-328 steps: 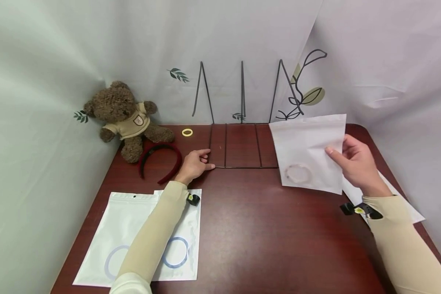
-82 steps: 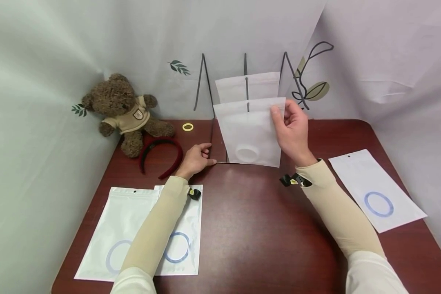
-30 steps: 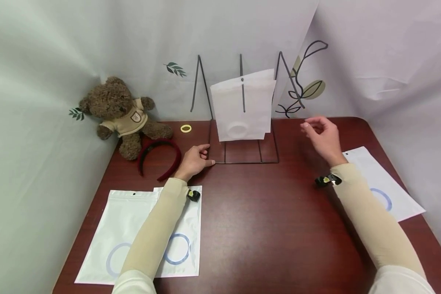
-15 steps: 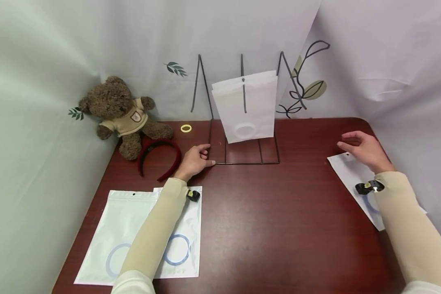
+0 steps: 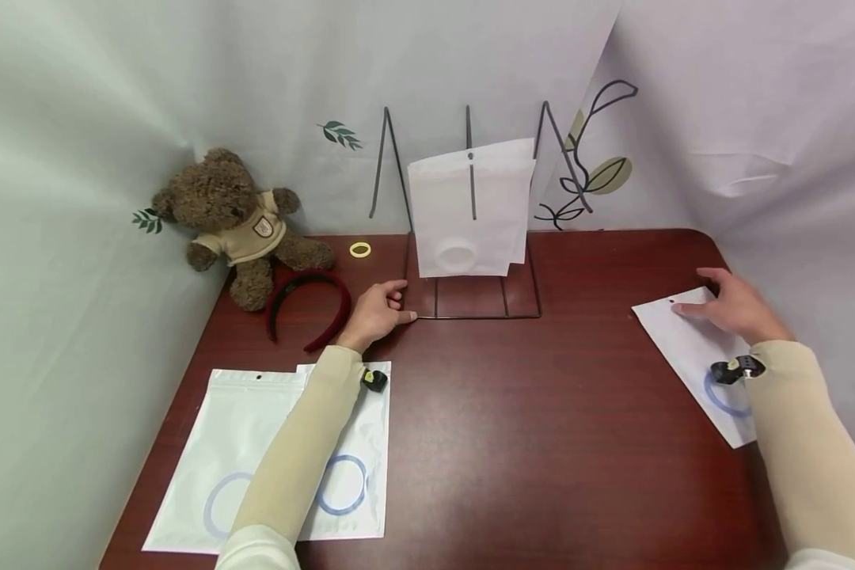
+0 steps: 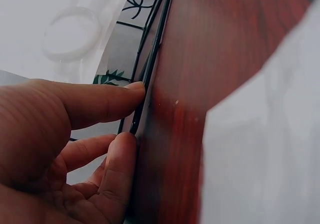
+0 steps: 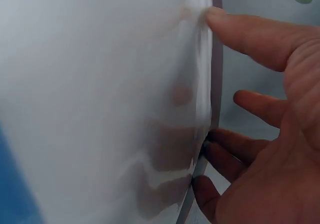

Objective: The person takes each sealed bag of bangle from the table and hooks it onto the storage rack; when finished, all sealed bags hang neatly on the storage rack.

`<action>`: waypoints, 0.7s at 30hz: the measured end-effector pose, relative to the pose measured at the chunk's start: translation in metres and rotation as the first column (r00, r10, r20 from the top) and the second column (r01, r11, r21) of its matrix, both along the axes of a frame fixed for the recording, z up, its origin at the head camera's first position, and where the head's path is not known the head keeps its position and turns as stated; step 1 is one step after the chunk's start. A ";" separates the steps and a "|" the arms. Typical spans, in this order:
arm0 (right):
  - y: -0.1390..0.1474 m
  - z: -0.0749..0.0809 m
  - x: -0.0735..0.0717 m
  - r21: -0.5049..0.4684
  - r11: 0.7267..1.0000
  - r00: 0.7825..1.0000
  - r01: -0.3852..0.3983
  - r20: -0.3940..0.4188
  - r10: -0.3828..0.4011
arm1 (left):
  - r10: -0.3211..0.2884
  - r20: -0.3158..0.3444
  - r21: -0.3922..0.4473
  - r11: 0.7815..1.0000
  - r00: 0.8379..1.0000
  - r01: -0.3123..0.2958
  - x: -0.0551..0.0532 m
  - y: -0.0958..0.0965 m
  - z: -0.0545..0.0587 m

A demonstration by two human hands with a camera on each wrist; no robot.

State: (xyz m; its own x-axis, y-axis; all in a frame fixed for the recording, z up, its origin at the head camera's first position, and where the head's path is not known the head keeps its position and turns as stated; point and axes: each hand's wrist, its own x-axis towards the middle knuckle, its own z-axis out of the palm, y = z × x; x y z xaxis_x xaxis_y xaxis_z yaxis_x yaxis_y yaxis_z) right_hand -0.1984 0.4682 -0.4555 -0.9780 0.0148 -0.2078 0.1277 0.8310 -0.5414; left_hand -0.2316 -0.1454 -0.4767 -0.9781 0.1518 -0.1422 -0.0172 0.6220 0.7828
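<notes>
My left hand (image 5: pixel 374 315) holds the front left corner of a black wire display rack (image 5: pixel 480 318), its thumb on the front rod. The left wrist view shows thumb and fingertips right at the wire (image 6: pixel 150 68). From the rack's middle hook hang white zip pouches (image 5: pixel 445 210), one before the other, a pale ring shape low on the front one. At the right, my right hand (image 5: pixel 737 309) reaches over a white pouch (image 5: pixel 686 344) with a blue ring. In the right wrist view its spread thumb and fingertips are at the pouch's edge (image 7: pixel 204 73).
Two more white pouches, one (image 5: pixel 238 419) overlapping the other (image 5: pixel 374 443), lie under my left forearm. A red headband (image 5: pixel 342 317), a teddy bear (image 5: pixel 214 198) and a yellow ring (image 5: pixel 360 245) are at the back left. Curtains enclose the brown table (image 5: pixel 541 443).
The right hand carried a pouch to the rack's middle hook, released it, then moved right and down to the pouch at the right. The hung pouches swing slightly. The left hand stays put.
</notes>
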 end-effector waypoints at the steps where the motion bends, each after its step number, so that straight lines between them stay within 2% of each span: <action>1: 0.000 -0.001 0.001 0.006 1.000 1.000 -0.006 0.001 0.006 | 0.001 0.001 0.001 1.000 1.000 -0.001 0.000 0.000 0.000; 9: -0.004 -0.003 0.009 0.074 0.997 0.999 -0.004 0.052 0.000 | 0.000 0.004 -0.013 1.000 1.000 0.000 0.000 0.000 0.000; 12: -0.006 -0.003 0.012 0.089 0.996 0.999 -0.002 0.041 -0.002 | -0.004 0.002 -0.018 1.000 1.000 0.004 0.000 0.000 0.000; 17: -0.016 -0.001 0.013 0.099 0.993 0.997 -0.071 0.020 0.069 | -0.003 0.005 -0.016 1.000 1.000 0.003 0.000 0.000 -0.001; 21: -0.029 0.007 0.013 0.046 0.994 0.995 -0.101 0.020 0.100 | -0.003 0.005 -0.008 1.000 1.000 0.003 -0.002 -0.001 -0.002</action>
State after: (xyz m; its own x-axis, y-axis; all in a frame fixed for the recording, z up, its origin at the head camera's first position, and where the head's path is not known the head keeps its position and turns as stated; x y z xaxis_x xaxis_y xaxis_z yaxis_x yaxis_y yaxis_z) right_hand -0.1856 0.4396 -0.4489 -0.9711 -0.0736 -0.2269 0.0513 0.8644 -0.5002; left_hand -0.2331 -0.1468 -0.4785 -0.9769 0.1535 -0.1485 -0.0195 0.6283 0.7778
